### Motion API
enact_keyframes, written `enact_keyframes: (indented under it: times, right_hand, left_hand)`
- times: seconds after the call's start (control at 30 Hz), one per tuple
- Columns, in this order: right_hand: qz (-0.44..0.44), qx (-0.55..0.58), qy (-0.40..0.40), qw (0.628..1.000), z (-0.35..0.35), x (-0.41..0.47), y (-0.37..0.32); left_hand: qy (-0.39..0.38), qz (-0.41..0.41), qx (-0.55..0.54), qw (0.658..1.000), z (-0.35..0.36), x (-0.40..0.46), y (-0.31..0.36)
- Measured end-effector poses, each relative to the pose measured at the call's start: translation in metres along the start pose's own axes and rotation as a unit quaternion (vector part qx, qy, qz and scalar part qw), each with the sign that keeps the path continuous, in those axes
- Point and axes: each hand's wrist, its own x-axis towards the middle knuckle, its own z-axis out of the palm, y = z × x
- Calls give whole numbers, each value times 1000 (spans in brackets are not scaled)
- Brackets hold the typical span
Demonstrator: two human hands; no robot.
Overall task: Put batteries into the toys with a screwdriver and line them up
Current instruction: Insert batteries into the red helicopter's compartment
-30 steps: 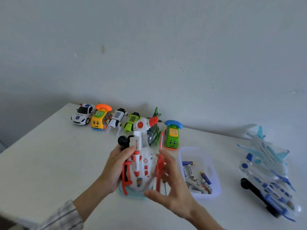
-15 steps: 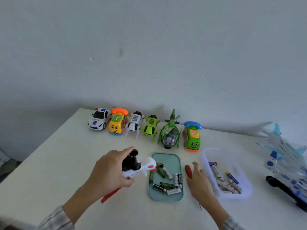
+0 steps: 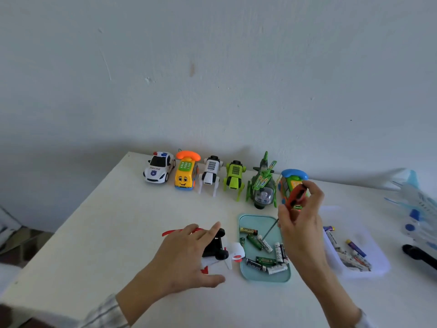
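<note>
my left grip [image 3: 186, 254] covers most of the white toy [image 3: 227, 254]. the blue-and-white plane [image 3: 416, 223] is blurred and cut off at the right edge. most battery labels are too small to read.

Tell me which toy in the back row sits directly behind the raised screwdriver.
The green phone car with the blue handset, last on the right of the row. The screwdriver's red handle, held in the right hand, overlaps it; the others stand unobstructed.
</note>
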Motion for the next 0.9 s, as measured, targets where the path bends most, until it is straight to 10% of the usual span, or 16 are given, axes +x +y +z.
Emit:
enact_keyframes:
  times: [0.23, 0.9]
  right_hand:
    - [-75, 187, -14, 979, 30, -30, -39]
    - [-199, 27, -131, 971, 48, -46, -28]
  left_hand:
    - [32, 4, -31, 999, 7, -3, -12]
    - [120, -15, -9, 993, 21, -14, -5]
